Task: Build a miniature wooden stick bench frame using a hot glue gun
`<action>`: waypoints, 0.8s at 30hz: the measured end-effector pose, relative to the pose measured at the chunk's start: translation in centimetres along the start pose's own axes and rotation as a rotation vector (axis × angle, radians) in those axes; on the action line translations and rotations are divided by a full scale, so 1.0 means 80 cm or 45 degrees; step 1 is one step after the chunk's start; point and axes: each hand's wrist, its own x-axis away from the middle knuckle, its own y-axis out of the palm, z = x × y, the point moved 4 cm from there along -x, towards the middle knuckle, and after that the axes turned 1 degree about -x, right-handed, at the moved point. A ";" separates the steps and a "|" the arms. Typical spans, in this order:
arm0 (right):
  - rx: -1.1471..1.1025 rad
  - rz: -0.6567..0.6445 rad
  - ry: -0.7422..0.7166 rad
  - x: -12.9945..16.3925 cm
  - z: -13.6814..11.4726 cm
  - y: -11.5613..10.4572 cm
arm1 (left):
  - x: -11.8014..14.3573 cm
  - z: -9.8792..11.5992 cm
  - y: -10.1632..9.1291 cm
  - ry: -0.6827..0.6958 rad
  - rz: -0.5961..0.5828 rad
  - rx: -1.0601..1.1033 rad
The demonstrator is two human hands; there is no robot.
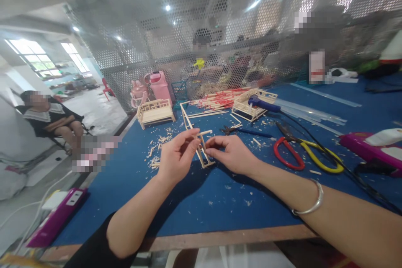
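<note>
Right now my left hand (177,153) is partly curled, thumb and fingers closed together on a pale wooden frame (203,144). My right hand (230,155) comes at it from the other side, fingers bent and thumb near the forefinger; the fingertips are at the frame's right edge, though I cannot tell whether they grip it or only touch it. The frame is between my hands, over the blue table (194,213), with one long part slanting away beyond my left fingers. I have a silver bangle (317,201) on my right forearm and a black sleeve (103,245) on my left arm.

Wood chips (163,139) litter the table beside my left hand. Just past my right hand lie pliers (230,130) with a blue handle, and to their right, shears (292,138) with one red and one yellow grip. Farther out, a glue gun (265,104) rests on a small wooden rack (246,111), its cord running off to the right past some clear strips (310,111). Behind the frame is a heap of red and pale sticks (216,99); left of that stands a little bench (157,113), with a pink bottle (161,86) behind it. A mesh screen (163,37) backs everything, and a person (53,117) sits off to the left.
</note>
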 end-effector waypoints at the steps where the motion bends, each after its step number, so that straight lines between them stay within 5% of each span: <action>1: 0.005 0.001 -0.002 0.000 0.000 0.000 | 0.001 0.000 0.000 -0.005 -0.004 0.003; 24: 0.027 -0.004 -0.055 0.002 0.001 -0.002 | -0.001 0.002 -0.005 0.128 -0.013 -0.235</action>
